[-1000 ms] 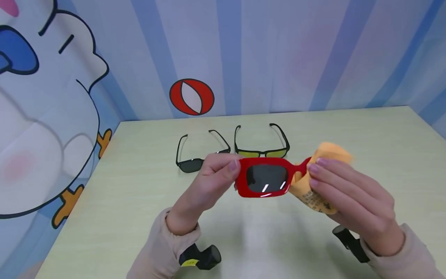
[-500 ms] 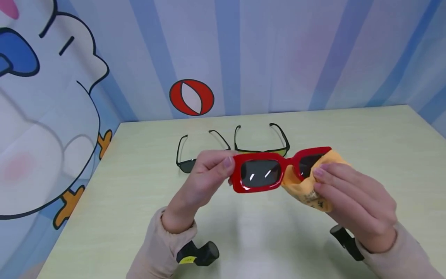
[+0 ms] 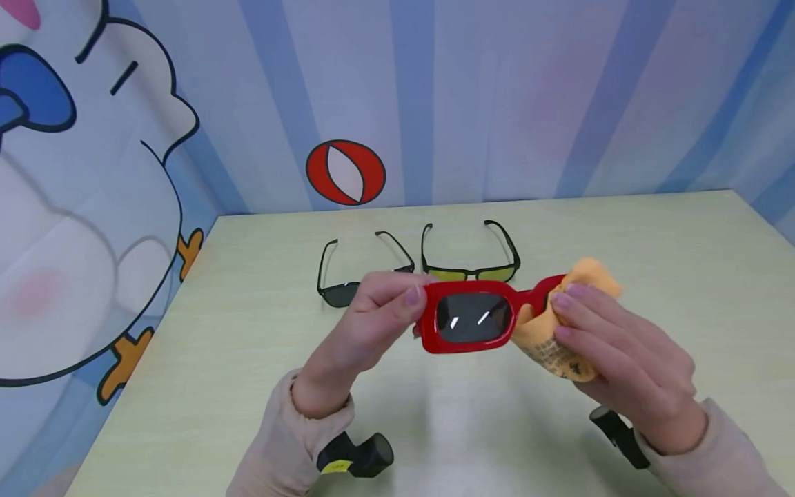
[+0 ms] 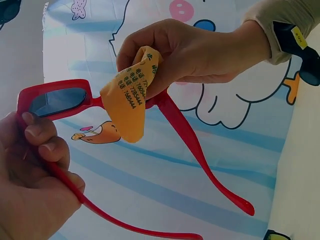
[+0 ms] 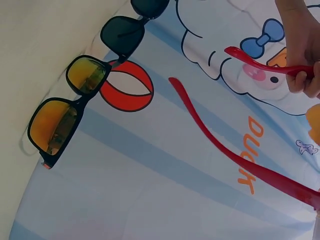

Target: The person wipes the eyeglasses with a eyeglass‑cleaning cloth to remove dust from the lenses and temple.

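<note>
Red-framed sunglasses (image 3: 472, 317) with dark lenses are held up above the table. My left hand (image 3: 369, 324) pinches them at the hinge end, fingers curled round one temple in the left wrist view. An orange cloth (image 3: 553, 345) with printed dark characters is wrapped over the other lens, which it mostly hides. My right hand (image 3: 633, 362) grips the cloth against that lens; in the left wrist view the right hand (image 4: 175, 55) pinches it from above. Both red temples stand unfolded, one temple (image 5: 215, 137) showing long in the right wrist view.
Behind the hands, dark-lensed glasses (image 3: 340, 295) and yellow-lensed glasses (image 3: 497, 273) rest on the pale table (image 3: 261, 276), temples pointing to the wall. A blue striped backdrop (image 3: 497, 103) with cartoon figures rises at the back and left.
The red sunglasses tilted up, showing part of the far lens, then tipped back down. The right hand with the cloth shifted slightly along that lens while the left hand kept its hold.
</note>
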`<state>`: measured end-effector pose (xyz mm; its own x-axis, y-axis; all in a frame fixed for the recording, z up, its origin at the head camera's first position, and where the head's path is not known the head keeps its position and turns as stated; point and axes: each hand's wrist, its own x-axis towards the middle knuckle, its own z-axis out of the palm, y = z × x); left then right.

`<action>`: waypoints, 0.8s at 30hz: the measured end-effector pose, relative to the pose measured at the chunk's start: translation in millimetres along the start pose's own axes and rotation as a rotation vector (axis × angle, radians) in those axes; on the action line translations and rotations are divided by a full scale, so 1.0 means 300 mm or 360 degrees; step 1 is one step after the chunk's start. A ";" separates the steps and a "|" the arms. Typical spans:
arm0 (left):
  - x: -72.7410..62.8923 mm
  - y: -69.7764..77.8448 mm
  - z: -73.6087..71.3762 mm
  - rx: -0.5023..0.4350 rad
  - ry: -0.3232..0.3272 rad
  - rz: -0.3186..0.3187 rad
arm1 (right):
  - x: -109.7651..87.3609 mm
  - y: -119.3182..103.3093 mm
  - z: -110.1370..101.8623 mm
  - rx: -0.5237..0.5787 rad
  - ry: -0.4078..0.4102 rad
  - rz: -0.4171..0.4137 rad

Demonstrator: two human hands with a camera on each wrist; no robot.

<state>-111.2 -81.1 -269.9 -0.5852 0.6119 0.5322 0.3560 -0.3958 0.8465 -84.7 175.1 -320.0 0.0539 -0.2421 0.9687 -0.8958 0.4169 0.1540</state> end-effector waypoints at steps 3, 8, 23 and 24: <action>0.003 -0.001 0.001 0.0008 0.0008 -0.0008 | 0.006 -0.002 0.002 0.0081 -0.0046 -0.0022; 0.000 0.001 -0.008 0.0029 0.0028 -0.0009 | 0.014 -0.017 -0.026 0.0122 -0.0126 -0.0051; 0.000 0.007 -0.005 -0.0022 0.0007 -0.0040 | 0.014 0.006 -0.024 -0.0183 0.0112 -0.0009; 0.000 0.005 -0.004 -0.0033 0.0001 -0.0036 | 0.014 0.006 -0.023 -0.0175 0.0070 0.0001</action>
<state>-111.6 -82.4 -268.6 -0.5935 0.6203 0.5129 0.3273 -0.3961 0.8579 -83.1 180.8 -314.2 0.0746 -0.2040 0.9761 -0.8421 0.5114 0.1712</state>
